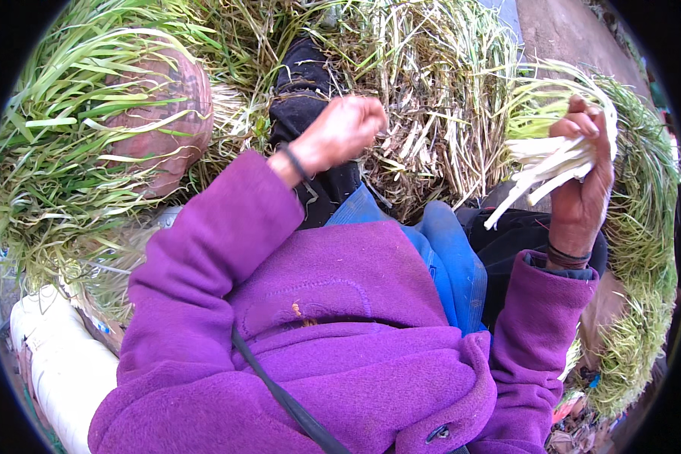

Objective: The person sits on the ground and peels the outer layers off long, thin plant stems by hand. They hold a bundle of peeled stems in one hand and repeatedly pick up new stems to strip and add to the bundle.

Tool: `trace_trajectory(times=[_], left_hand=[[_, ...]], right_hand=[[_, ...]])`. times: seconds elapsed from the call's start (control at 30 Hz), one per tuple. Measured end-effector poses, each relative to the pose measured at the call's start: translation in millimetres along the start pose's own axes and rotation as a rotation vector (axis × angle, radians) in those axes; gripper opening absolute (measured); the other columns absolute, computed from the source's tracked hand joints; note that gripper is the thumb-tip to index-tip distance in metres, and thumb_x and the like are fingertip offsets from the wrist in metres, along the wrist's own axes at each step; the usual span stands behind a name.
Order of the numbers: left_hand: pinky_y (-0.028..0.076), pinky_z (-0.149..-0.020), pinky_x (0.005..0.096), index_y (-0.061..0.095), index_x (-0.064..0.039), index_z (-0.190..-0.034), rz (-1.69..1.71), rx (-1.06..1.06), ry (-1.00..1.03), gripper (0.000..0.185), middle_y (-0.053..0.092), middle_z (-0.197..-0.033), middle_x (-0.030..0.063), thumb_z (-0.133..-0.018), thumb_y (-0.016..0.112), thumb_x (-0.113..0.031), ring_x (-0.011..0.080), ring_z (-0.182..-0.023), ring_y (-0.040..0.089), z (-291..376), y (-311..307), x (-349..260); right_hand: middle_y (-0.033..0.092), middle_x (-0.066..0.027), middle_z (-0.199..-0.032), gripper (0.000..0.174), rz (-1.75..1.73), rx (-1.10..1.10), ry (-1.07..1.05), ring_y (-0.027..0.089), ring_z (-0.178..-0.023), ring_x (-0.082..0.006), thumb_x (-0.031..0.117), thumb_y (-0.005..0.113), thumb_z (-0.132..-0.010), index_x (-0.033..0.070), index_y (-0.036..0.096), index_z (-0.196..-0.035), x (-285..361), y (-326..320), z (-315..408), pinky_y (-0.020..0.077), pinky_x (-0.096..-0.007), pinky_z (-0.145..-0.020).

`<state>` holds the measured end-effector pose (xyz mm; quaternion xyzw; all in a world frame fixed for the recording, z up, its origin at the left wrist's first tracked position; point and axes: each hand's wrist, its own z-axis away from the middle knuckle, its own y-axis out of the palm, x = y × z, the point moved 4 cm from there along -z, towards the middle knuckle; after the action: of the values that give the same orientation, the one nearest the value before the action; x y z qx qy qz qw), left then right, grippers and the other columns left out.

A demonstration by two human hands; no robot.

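Note:
At the right, my right hand [587, 147] is raised and grips a small bunch of white-stemmed green stalks [545, 162], which look like young garlic or scallions. Their cut-looking white ends point down and left, while the pale leaves bend over behind my fingers. My left hand [340, 130] is above my dark-trousered leg, its fingers curled in and slightly blurred. Nothing shows in it. Beyond it lies a heap of long stalks [431, 102], with brown, dry-looking lower ends and greener tops.
Green leaves [51, 164] pile up at the left, partly over a reddish sack [164, 119]. More greens [638, 227] line the right side. A white wrapped bundle [62, 363] is at lower left. Blue cloth [454, 267] covers part of my lap.

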<state>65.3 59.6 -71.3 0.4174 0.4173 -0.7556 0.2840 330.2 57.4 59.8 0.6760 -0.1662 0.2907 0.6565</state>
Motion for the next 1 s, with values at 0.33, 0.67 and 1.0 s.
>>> trace_trajectory(times=[0.33,0.67,1.0], left_hand=[[0.050,-0.077,0.0404,0.067,-0.005,-0.087,-0.494,-0.263,-0.194,0.021,0.067,-0.083,0.0180,-0.077,0.057,-0.021,0.0315,-0.083,0.065,-97.0,24.4,54.8],[0.051,-0.078,0.0443,0.065,-0.007,-0.095,-0.639,-0.368,-0.221,0.021,0.066,-0.091,0.0196,-0.079,0.055,-0.017,0.0369,-0.087,0.065,-102.9,24.6,58.9],[0.051,-0.075,0.0378,0.063,-0.004,-0.097,-0.361,-0.395,-0.204,0.021,0.062,-0.091,0.0141,-0.079,0.059,-0.016,0.0245,-0.082,0.063,-91.7,-2.9,55.7]], right_hand=[[0.048,-0.0020,-0.080,0.024,-0.208,0.082,-0.035,0.046,-0.074,-0.0096,0.013,0.055,-0.094,-0.004,0.044,-0.107,20.3,5.6,9.8,0.0423,-0.0245,-0.076],[0.049,-0.0029,-0.077,0.028,-0.270,0.064,-0.030,0.048,-0.074,-0.0101,0.011,0.052,-0.095,-0.009,0.041,-0.110,17.4,10.2,15.3,0.0432,-0.0241,-0.074],[0.046,-0.0025,-0.076,0.028,-0.365,0.014,-0.023,0.048,-0.074,-0.0105,0.007,0.053,-0.094,-0.011,0.039,-0.112,17.7,4.9,14.3,0.0423,-0.0243,-0.073]])
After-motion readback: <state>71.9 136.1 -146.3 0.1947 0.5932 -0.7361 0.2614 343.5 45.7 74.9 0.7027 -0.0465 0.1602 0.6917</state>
